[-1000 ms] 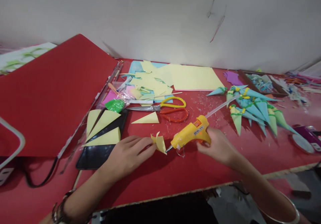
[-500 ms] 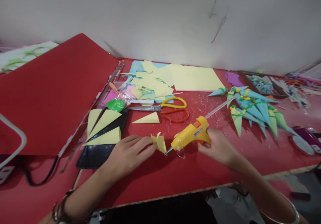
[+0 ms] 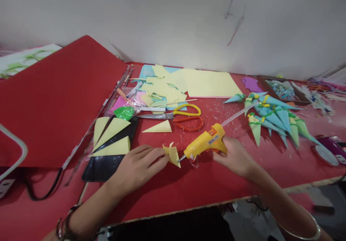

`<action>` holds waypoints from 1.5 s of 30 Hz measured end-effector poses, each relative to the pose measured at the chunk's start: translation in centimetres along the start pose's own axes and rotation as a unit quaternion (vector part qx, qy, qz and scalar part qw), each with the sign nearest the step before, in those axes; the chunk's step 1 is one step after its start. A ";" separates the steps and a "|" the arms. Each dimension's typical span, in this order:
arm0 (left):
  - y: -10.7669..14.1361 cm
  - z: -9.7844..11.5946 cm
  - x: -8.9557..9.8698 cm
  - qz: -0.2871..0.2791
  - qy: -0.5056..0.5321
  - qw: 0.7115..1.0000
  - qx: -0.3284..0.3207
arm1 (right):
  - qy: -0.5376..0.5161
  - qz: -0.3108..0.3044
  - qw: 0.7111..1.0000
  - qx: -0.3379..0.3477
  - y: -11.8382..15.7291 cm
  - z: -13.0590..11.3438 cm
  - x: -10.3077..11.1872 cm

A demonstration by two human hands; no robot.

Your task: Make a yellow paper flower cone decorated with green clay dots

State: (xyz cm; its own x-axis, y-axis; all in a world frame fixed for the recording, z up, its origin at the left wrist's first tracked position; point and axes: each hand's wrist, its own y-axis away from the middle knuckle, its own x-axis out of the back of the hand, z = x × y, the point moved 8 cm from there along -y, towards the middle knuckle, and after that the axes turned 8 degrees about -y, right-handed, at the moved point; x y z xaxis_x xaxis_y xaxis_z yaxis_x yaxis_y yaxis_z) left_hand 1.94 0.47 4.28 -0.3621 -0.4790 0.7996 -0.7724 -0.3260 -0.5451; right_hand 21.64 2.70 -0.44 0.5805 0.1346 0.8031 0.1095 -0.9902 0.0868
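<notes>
My left hand [image 3: 144,165] is closed on a small piece of yellow paper [image 3: 173,155], curled and partly hidden by my fingers. In my right hand [image 3: 235,158] is a yellow hot glue gun [image 3: 204,143] with a clear glue stick [image 3: 238,115] sticking out of its back. The gun's metal nozzle [image 3: 182,158] points left and meets the paper's edge. A flat yellow paper wedge [image 3: 159,126] lies just beyond my left hand. Scissors [image 3: 186,116] with one yellow and one red handle lie behind it.
More yellow wedges [image 3: 115,148] rest on a black phone [image 3: 100,168] at left. Paper scraps [image 3: 164,86] and a yellow sheet [image 3: 213,83] lie at the back. Several blue and green paper cones [image 3: 273,116] are piled at right. A red board [image 3: 59,107] leans on the left.
The glue gun's nozzle has moved slightly up and left along the paper's edge. My left hand and the paper stay nearly still.
</notes>
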 end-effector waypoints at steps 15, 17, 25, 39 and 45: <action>0.0 0.0 0.0 0.005 0.002 1.000 -0.001 | 0.010 0.017 1.000 0.002 -0.2 -0.3 0.3; 0.1 0.0 0.0 0.005 0.001 1.000 -0.001 | 0.010 0.020 1.000 0.004 -0.3 -0.5 0.4; 0.0 0.0 0.3 0.014 0.002 1.000 0.000 | 0.011 0.018 1.000 -0.008 -0.6 -0.4 0.2; -0.1 0.0 0.5 0.025 0.007 1.000 0.002 | 0.042 0.029 0.999 -0.016 -0.9 -0.5 0.3; -0.1 0.1 0.5 0.025 0.008 1.000 -0.003 | 0.055 0.038 0.998 -0.008 -0.9 -0.6 0.4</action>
State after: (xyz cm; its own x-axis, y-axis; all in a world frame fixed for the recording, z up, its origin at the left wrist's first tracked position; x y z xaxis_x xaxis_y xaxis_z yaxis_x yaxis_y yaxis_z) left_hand 1.83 0.17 4.71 -0.4088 -0.4820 0.7750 -0.7559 -0.2970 -0.5834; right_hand 21.29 3.60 0.15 0.4946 0.0556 0.8673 0.0557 -0.9979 0.0322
